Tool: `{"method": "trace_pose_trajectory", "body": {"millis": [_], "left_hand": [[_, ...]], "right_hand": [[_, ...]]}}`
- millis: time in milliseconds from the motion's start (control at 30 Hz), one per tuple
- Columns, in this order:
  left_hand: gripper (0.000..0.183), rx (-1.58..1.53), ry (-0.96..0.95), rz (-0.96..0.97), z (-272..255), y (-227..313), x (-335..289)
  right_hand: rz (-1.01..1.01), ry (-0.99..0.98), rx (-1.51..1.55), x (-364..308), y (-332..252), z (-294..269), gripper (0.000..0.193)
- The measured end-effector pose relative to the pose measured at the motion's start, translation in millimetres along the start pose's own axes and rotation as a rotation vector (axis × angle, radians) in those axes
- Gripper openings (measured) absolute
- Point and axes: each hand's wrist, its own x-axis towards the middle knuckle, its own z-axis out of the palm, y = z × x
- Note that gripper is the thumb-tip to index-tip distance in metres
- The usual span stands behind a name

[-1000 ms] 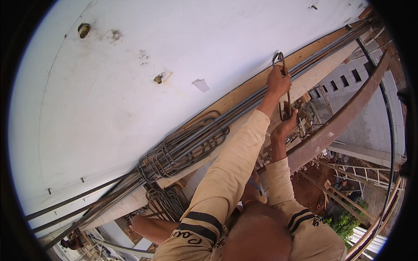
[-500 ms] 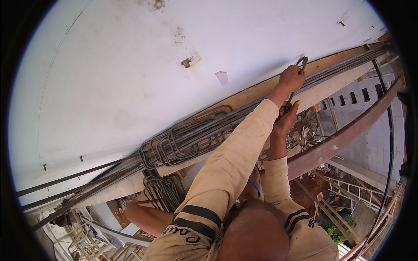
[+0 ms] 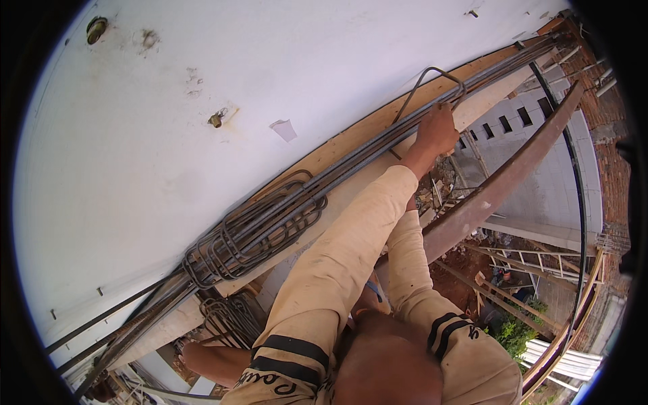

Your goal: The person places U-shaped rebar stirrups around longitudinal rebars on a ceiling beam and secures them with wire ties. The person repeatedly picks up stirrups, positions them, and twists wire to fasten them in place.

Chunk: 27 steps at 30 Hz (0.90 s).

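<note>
My left hand [image 3: 435,131] is raised and closed on a rectangular steel stirrup [image 3: 432,77] that loops around several long rebars [image 3: 364,158]. The rebars run diagonally along a wooden plank [image 3: 337,196] against a white wall [image 3: 236,81]. Further down the bars a bunch of stirrups [image 3: 256,229] hangs packed together. My right arm's sleeve [image 3: 418,270] reaches up behind the left forearm, which hides nearly all of my right hand, so I cannot tell its grip.
A rusty brown beam [image 3: 486,196] slants past on the right. More stirrups [image 3: 229,317] hang under the plank, with a bare forearm [image 3: 209,358] below them. Far below lie red earth, poles and green plants [image 3: 513,331]. A pale building [image 3: 540,182] stands behind.
The stirrup in my left hand has turned from edge-on to broadside and stands out above the bars. My right hand, visible below the left earlier, is now hidden behind the left forearm.
</note>
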Motion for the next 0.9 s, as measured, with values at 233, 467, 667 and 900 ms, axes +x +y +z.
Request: {"method": "trace_pose_trajectory", "body": {"millis": [233, 467, 667, 900], "left_hand": [[0.042, -0.052, 0.015, 0.135, -16, 22, -54], [0.025, 0.305, 0.678, -0.103, -172, -64, -234], [0.028, 0.806, 0.524, -0.331, -238, -125, -311], [0.019, 0.84, 0.544, -0.389, -240, -131, -316]], "right_hand": [[0.053, -0.175, 0.057, 30, -32, -14, 0.023], [-0.652, -0.705, -0.618, 61, -39, -54, 0.025], [-0.649, -0.778, -0.738, 50, -24, -76, 0.035], [-0.435, -0.649, -0.586, -4, -66, -78, 0.045]]}}
